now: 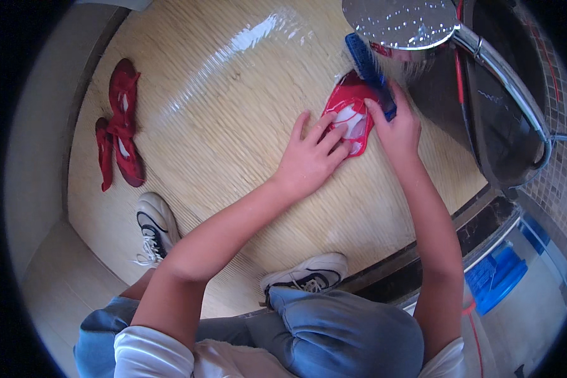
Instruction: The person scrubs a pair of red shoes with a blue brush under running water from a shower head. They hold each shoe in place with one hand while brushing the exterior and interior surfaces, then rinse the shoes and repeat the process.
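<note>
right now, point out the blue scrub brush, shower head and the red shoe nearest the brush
Blue scrub brush (366,63): head view, its blue body
Shower head (398,22): head view, its round disc
Red shoe (349,94): head view, its red fabric

open floor left of the held red shoe; shower head obstructs beyond it.

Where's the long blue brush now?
The long blue brush is upper right in the head view, in the right hand, by the red cloth shoe, below the round silver showerhead.
</note>
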`<control>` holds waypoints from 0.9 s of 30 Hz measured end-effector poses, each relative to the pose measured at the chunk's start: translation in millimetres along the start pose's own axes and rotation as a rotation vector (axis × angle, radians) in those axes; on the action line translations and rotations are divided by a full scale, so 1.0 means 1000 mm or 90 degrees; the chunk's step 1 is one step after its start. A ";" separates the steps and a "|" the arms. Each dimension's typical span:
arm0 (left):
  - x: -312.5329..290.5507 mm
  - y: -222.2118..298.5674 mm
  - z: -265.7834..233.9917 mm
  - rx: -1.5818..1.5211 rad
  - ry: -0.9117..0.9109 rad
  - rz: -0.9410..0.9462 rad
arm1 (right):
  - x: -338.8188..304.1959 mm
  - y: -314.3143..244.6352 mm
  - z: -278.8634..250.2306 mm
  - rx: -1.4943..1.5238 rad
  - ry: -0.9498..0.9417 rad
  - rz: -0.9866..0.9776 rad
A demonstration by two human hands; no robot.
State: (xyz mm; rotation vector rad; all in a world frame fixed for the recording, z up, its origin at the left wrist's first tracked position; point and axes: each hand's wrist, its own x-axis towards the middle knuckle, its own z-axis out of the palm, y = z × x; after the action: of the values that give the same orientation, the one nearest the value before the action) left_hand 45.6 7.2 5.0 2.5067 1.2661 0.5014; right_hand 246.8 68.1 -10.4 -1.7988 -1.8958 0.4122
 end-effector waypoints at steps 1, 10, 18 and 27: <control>0.004 -0.003 0.000 0.007 -0.008 0.002 | 0.007 0.002 0.001 -0.005 -0.006 0.001; 0.021 -0.049 -0.039 0.111 -0.058 0.081 | 0.026 -0.005 0.021 -0.077 0.070 -0.013; -0.054 -0.143 -0.195 0.176 -0.454 0.335 | 0.010 -0.007 -0.007 -0.007 -0.008 -0.249; -0.101 -0.194 -0.224 0.165 -0.385 -0.142 | 0.013 -0.015 -0.032 -0.084 -0.081 -0.249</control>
State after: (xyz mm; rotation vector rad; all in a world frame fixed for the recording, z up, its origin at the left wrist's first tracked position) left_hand -245.0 58.3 110.6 2.3799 1.3819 -0.4701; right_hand 251.7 76.1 26.4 -1.4541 -2.3480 0.2706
